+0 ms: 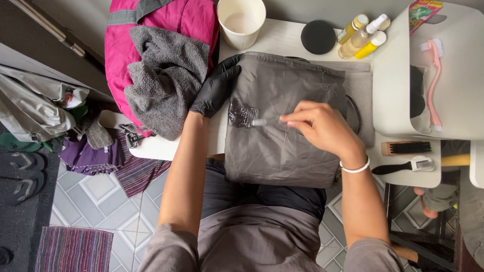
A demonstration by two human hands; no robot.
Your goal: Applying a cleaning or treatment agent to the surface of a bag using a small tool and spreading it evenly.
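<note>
Right grip (322, 126) pinches small brush (264, 122), long axis horizontal, bristles leftward on wet patch (242, 113) of grey fabric bag (287, 121) on table (280, 38); gloved left grip (217, 88), spread, pins bag's left edge.

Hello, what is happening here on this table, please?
A person sits at a white table with a dark grey cloth bag spread flat. The gloved left hand presses the bag's upper left corner. The bare right hand holds a small brush against a wet, shiny patch on the fabric. A grey towel lies beside it.
</note>
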